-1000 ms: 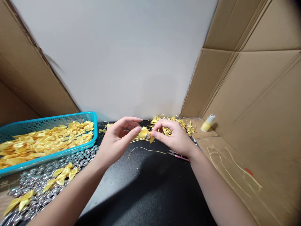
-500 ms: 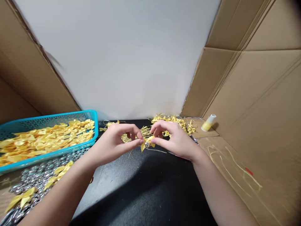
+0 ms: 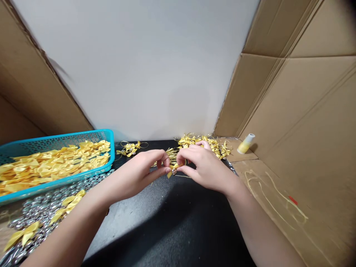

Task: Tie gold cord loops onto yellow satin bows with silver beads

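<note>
"Holding one yellow bow (image 3: 172, 167) between them are both hands. Specify the state of the left fingers."

"Left hand (image 3: 144, 167): thumb and index fingertip are pinched narrow on the left side of the bow. The other fingers are curled behind, partly hidden."

"And the right?"

"Right hand (image 3: 203, 167): thumb and index fingertip are likewise closed on the opposite side. One finger is raised behind the knuckles. A silver bead (image 3: 174, 171) shows at the bow's near side, between the two thumbs."

"State the position of the bow."

"Over the far part of the black bench (image 3: 144, 215), in front of a bundle of golden cords (image 3: 171, 154). Whether it touches the surface cannot be determined."

"List the items to the left."

"A teal basket (image 3: 112, 152) containing loose bows (image 3: 61, 161). Silver beads (image 3: 41, 211) are spread in front of it, with several more bows (image 3: 26, 235) lying on top. A small cluster of corded bows (image 3: 131, 149) lies just beside the basket."

"And to the right?"

"A pile of corded bows (image 3: 189, 140) behind the right hand. Farther right, a white-and-yellow cone (image 3: 246, 144) stands on the cardboard (image 3: 306, 111), with a red scrap (image 3: 293, 200) nearer the viewer."
</note>
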`<state>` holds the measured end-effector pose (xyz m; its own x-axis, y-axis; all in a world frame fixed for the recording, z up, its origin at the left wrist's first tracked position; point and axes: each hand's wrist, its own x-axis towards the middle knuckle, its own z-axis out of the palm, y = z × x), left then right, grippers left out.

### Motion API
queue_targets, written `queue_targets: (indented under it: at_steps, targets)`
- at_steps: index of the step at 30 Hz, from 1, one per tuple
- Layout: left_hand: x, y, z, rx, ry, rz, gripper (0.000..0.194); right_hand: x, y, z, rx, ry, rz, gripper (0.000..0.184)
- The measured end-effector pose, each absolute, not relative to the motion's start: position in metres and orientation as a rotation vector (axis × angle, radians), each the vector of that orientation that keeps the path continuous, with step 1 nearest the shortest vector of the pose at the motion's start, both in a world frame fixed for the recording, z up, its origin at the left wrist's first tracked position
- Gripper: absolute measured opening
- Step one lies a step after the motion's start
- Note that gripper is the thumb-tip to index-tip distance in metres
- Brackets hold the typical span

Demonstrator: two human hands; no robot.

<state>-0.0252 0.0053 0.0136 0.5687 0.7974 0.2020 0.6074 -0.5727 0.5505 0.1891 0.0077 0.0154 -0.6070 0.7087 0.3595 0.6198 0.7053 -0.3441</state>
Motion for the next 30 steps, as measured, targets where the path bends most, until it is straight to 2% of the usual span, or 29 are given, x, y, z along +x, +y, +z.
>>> queue_targets:
  at_steps: [5,13,19,30]
  targets:
    - [-0.027,0.007,0.015,2.374,1.049,0.538,0.017,0.188,0.008,0.014,-1.045,-2.498,0.295,0.019]
    - [-0.032,0.015,0.013,2.123,0.824,0.366,0.021,0.192,0.008,0.010,-1.018,-2.534,0.644,0.018]
    - [-0.024,0.017,0.007,1.824,0.868,0.740,0.017,0.193,0.011,0.013,-0.923,-2.339,0.816,0.013]
    - [-0.010,0.009,0.009,1.555,0.999,1.121,0.017,0.194,0.019,0.013,-0.825,-2.010,0.978,0.002]
